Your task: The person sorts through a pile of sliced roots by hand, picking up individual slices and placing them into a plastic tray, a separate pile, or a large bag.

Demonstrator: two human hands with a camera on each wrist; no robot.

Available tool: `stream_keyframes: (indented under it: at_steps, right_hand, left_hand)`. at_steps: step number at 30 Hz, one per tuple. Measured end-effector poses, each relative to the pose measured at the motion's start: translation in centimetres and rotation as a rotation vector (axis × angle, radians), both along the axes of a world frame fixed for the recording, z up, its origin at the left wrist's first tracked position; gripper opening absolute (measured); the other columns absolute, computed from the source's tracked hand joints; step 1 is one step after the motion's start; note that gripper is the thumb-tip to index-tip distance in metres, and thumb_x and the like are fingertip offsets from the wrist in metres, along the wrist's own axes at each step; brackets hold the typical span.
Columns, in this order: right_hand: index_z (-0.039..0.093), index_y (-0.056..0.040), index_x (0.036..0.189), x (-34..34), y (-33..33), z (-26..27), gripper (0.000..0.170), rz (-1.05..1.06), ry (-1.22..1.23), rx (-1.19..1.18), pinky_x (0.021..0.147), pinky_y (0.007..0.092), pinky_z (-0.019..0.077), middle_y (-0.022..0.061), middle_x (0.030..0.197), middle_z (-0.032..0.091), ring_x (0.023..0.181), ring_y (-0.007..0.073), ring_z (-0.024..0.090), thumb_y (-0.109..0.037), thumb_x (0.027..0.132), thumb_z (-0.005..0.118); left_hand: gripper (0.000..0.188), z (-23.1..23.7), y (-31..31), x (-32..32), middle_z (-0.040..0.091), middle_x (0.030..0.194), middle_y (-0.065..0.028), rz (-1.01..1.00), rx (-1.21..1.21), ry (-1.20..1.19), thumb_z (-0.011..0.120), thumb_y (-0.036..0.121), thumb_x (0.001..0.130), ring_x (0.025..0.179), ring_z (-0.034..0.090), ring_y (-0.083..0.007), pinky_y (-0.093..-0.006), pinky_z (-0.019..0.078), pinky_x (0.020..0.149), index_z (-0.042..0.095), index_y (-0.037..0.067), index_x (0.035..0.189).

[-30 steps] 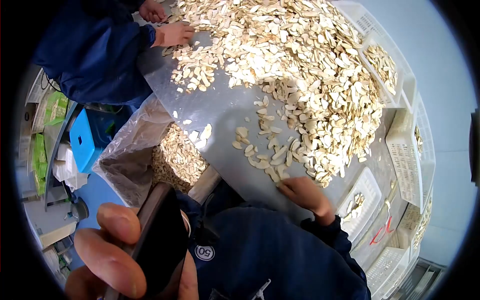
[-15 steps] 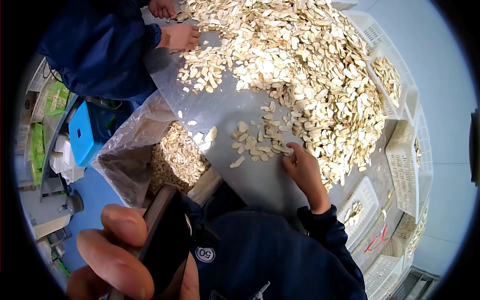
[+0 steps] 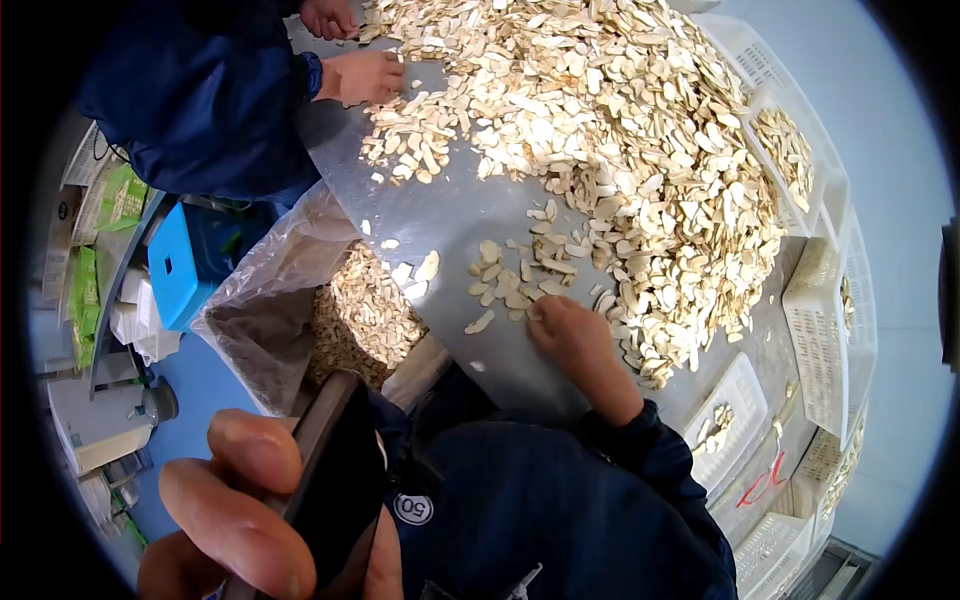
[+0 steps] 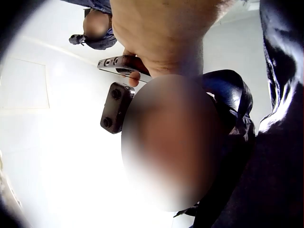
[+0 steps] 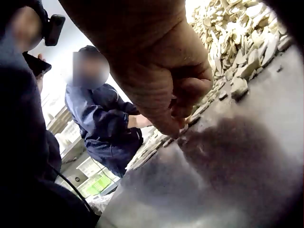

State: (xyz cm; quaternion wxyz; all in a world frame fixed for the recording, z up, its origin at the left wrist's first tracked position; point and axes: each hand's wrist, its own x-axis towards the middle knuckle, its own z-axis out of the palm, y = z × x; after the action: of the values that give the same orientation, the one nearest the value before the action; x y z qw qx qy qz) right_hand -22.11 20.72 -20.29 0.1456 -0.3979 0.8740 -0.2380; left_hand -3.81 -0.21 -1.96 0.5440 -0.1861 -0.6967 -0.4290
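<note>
My left hand [image 3: 235,500] grips a dark smartphone [image 3: 330,490], fingers along one side and thumb on the other. In the left wrist view the phone [image 4: 123,64] is held up in front of a blurred face. My right hand [image 3: 575,340] is low over the metal table [image 3: 480,375], fingers curled and fingertips right at a small cluster of pale dried slices [image 3: 500,280]. In the right wrist view thumb and finger of the right hand [image 5: 166,85] come together at the slices' edge; I cannot tell whether a slice is between them. A large heap of slices [image 3: 640,150] lies beyond.
A lined bin of slices [image 3: 365,310] stands at the table's left edge. To the right are a white tray [image 3: 735,400], red-handled scissors [image 3: 765,480] and white perforated baskets [image 3: 815,320]. Another person's hand [image 3: 365,77] works at the far left; a blue stool [image 3: 180,270] stands below.
My right hand has moved up the table to the slice cluster, then slightly left, its fingers curling in. Some near slices have shifted toward the cluster. The left hand still holds the phone.
</note>
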Motion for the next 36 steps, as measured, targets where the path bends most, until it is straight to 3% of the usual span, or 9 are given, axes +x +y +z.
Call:
stream_keyframes:
  at_steps: [4, 7, 13, 19, 22, 25, 28, 30, 36]
  right_hand:
    - [0.065, -0.0090, 0.098, -0.2, 0.8, 0.9, 0.016, -0.017, -0.170, 0.096, 0.063, 0.0427, 0.0521, 0.0103, 0.081, 0.067, 0.070, 0.0317, 0.066, -0.020, 0.088, 0.072]
    - [0.064, -0.0097, 0.105, -0.9, 1.0, 0.6, 0.019, -0.140, -0.136, 0.079, 0.067, 0.0474, 0.0528, 0.0115, 0.090, 0.069, 0.078, 0.0374, 0.067, -0.023, 0.092, 0.069]
    - [0.061, -0.0059, 0.107, -0.7, -0.1, -0.6, 0.021, -0.121, 0.015, -0.078, 0.072, 0.0475, 0.0533, 0.0173, 0.096, 0.067, 0.081, 0.0386, 0.067, -0.016, 0.091, 0.070]
    - [0.061, -0.0027, 0.109, -1.1, 1.2, -0.8, 0.020, -0.187, -0.169, -0.163, 0.074, 0.0446, 0.0541, 0.0187, 0.099, 0.066, 0.084, 0.0388, 0.067, -0.009, 0.091, 0.067]
    - [0.063, -0.0020, 0.106, -1.0, 1.9, -0.7, 0.021, -0.235, -0.075, -0.164, 0.068, 0.0374, 0.0525, 0.0146, 0.091, 0.064, 0.073, 0.0288, 0.065, -0.004, 0.087, 0.070]
    - [0.062, -0.0035, 0.111, -0.6, 1.8, 0.4, 0.022, -0.185, -0.215, -0.068, 0.074, 0.0446, 0.0543, 0.0171, 0.098, 0.065, 0.083, 0.0378, 0.067, -0.010, 0.091, 0.067]
    - [0.063, -0.0040, 0.111, -0.3, 1.7, -0.2, 0.022, -0.142, -0.148, -0.024, 0.076, 0.0456, 0.0540, 0.0169, 0.100, 0.064, 0.088, 0.0384, 0.066, -0.012, 0.091, 0.068]
    - [0.063, -0.0039, 0.111, -0.1, 1.6, -0.1, 0.022, -0.157, -0.102, -0.040, 0.077, 0.0462, 0.0537, 0.0176, 0.101, 0.062, 0.091, 0.0392, 0.065, -0.014, 0.092, 0.068]
    - [0.062, -0.0030, 0.108, 0.0, 1.6, -0.5, 0.021, -0.199, -0.083, -0.076, 0.078, 0.0484, 0.0525, 0.0194, 0.103, 0.060, 0.092, 0.0416, 0.063, -0.015, 0.092, 0.069]
  left_hand:
    - [0.069, -0.1, -0.1, 0.0, 0.008, 0.172, 0.0174, 0.002, 0.010, -0.003, 0.054, 0.034, 0.102, 0.145, 0.027, -0.0327, -0.0628, 0.0356, 0.111, 0.022, 0.042, 0.163]
    - [0.070, -0.2, -0.2, 0.0, 0.008, 0.172, 0.0178, -0.006, 0.011, -0.001, 0.054, 0.033, 0.102, 0.145, 0.028, -0.0318, -0.0621, 0.0355, 0.112, 0.022, 0.042, 0.163]
    - [0.070, -0.2, 0.0, 0.2, 0.007, 0.172, 0.0186, -0.015, 0.023, -0.001, 0.054, 0.032, 0.103, 0.144, 0.028, -0.0299, -0.0607, 0.0352, 0.113, 0.021, 0.042, 0.164]
    - [0.071, -0.3, -0.1, 0.4, 0.007, 0.171, 0.0195, -0.039, 0.024, -0.008, 0.054, 0.032, 0.103, 0.144, 0.028, -0.0281, -0.0594, 0.0350, 0.114, 0.020, 0.041, 0.164]
    - [0.071, -0.4, -0.3, 0.2, 0.007, 0.171, 0.0199, -0.072, 0.021, -0.003, 0.054, 0.031, 0.103, 0.144, 0.028, -0.0271, -0.0587, 0.0349, 0.114, 0.019, 0.041, 0.164]
    - [0.072, -0.4, -0.4, 0.1, 0.007, 0.171, 0.0203, -0.118, 0.016, -0.002, 0.054, 0.031, 0.103, 0.143, 0.029, -0.0262, -0.0580, 0.0347, 0.115, 0.019, 0.041, 0.164]
    - [0.074, -0.9, -0.4, -0.4, 0.006, 0.171, 0.0202, -0.242, 0.037, 0.058, 0.055, 0.030, 0.103, 0.144, 0.028, -0.0251, -0.0562, 0.0330, 0.117, 0.016, 0.039, 0.165]
    - [0.077, -1.1, 0.2, -1.5, 0.006, 0.171, 0.0193, -0.238, 0.052, 0.146, 0.056, 0.030, 0.102, 0.144, 0.028, -0.0260, -0.0546, 0.0309, 0.119, 0.013, 0.038, 0.165]
    - [0.070, -0.8, -0.5, -1.4, 0.006, 0.173, 0.0153, -0.238, -0.013, 0.097, 0.051, 0.035, 0.104, 0.146, 0.027, -0.0259, -0.0553, 0.0299, 0.119, 0.018, 0.036, 0.166]
